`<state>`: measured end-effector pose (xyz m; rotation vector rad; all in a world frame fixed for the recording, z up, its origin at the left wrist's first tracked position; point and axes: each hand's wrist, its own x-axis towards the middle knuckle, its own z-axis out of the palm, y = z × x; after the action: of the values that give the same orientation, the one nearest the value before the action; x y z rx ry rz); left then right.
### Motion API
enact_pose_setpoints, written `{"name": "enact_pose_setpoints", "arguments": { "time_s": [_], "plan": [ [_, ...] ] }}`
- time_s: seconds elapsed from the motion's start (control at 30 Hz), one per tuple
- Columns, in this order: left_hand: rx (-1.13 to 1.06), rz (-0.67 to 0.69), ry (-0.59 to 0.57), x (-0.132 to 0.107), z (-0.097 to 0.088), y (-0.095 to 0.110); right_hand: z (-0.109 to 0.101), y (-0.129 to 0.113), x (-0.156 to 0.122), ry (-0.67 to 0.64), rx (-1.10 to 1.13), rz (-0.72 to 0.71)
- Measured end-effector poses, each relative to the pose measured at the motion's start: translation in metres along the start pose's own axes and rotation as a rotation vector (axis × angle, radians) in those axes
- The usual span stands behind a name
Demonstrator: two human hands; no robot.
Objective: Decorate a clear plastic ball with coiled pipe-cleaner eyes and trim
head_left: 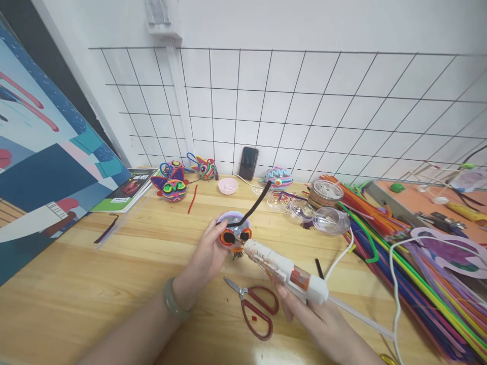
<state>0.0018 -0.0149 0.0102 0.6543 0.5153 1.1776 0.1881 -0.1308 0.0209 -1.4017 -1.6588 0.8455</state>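
My left hand, with a bangle on the wrist, is closed around a small round craft figure. The figure has orange-rimmed black eyes, a lilac rim and a dark fringe below. A long black pipe cleaner sticks up from it to the right. In my right hand is a white hot glue gun, a clear glue stick trailing from its back end. Its nozzle is at the figure, near the right eye; I cannot tell whether they touch. Red-handled scissors lie on the table between my forearms.
Finished yarn figures stand at the back left, near a pink dish and a phone leaning on the wall. Clear plastic shells lie at right, beside many coloured pipe cleaners. A white cord crosses them.
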Motion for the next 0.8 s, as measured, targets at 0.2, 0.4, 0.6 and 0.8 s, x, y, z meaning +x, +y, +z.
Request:
{"name": "enact_pose_setpoints", "arguments": {
  "time_s": [0.2,0.4,0.6,0.8],
  "plan": [
    [-0.042,-0.009,0.012,0.004,-0.004,0.0,-0.01,0.003,0.005,-0.15,0.225,0.016],
    [-0.078,-0.048,0.06,0.007,-0.009,0.002,-0.03,0.024,0.022,0.079,0.295,-0.017],
    [-0.01,-0.016,0.049,0.004,-0.005,0.001,-0.037,0.061,0.044,0.208,-0.463,0.025],
    [0.064,0.002,0.025,-0.003,0.003,0.003,-0.028,0.079,0.041,0.071,-0.757,0.054]
  ]
}}
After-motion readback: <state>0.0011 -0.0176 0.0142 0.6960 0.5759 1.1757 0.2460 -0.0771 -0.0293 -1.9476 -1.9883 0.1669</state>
